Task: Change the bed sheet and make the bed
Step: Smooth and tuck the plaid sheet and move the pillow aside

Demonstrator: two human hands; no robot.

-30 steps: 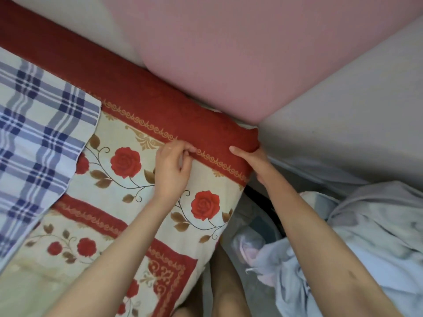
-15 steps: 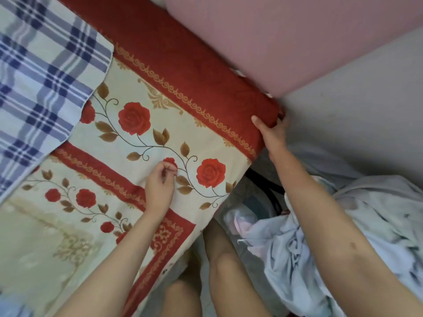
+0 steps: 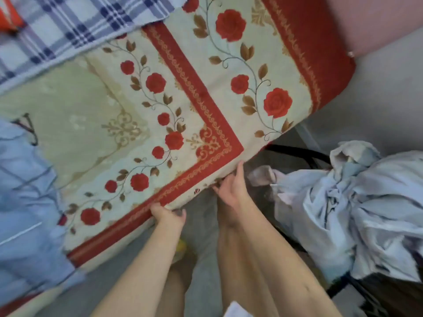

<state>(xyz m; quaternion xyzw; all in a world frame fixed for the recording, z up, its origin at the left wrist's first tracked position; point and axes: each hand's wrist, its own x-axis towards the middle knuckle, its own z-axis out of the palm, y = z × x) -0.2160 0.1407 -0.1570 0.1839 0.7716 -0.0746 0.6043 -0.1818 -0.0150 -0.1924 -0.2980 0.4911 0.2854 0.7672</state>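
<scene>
Sheet (image 3: 206,99) spread over the bed (image 3: 107,263): the left hand (image 3: 168,215) curls its grip under the near hem, the right hand (image 3: 231,188) lays straight fingers (image 3: 217,187) against it. An uneven tug could pull the far corner loose.

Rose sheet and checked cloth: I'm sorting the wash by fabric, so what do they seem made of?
Rose sheet: thin woven cloth, likely cotton or a polyester blend, matte, with a printed pattern; it drapes softly at the corner. Checked cloth: thicker weave, perhaps cotton, matte; its edge looks slightly fuzzy. The fibre cannot be told for sure.
</scene>
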